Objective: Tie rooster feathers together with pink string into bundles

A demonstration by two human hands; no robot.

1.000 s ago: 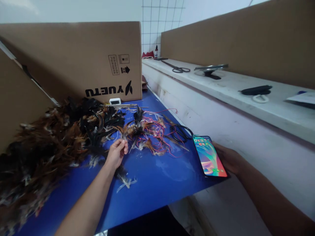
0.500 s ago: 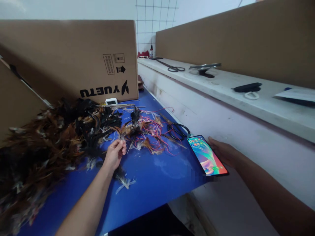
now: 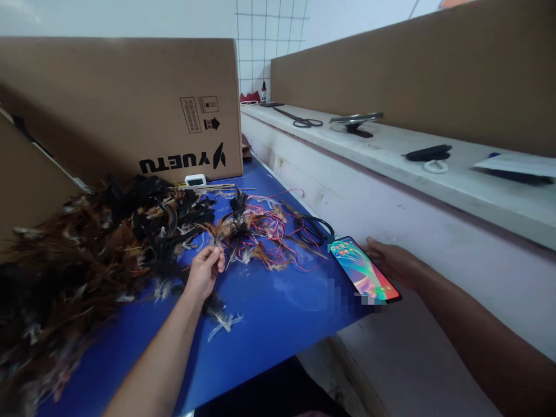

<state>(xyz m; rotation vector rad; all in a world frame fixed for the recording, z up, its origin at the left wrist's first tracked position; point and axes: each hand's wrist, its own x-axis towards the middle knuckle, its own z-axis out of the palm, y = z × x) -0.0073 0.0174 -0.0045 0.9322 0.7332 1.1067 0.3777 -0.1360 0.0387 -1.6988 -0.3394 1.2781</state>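
Observation:
My left hand [image 3: 207, 267] is closed in a pinch on a small brown feather [image 3: 219, 231] above the blue table [image 3: 269, 313]. At the table's right edge, my right hand [image 3: 391, 260] holds a lit phone [image 3: 364, 269] by its right side, the fingers beneath it hidden. A large pile of brown and black feathers [image 3: 104, 243] covers the left of the table. Right of my left hand lie tangled red strings [image 3: 271, 226] with loose feathers among them. Black-handled scissors [image 3: 313, 230] lie beyond the phone. A dark feather with a pale tip [image 3: 223, 321] rests near my left wrist.
A big cardboard box [image 3: 121, 104] stands behind the feathers, with a small white digital device [image 3: 195, 180] before it. Along the right, a white ledge [image 3: 391, 136] holds another pair of scissors [image 3: 307, 122], a round stand [image 3: 356, 119] and a black object [image 3: 428, 153].
The phone appears slightly higher and further left in the view, along with my right hand. My left hand keeps its pinch in nearly the same place. The camera view has shifted slightly.

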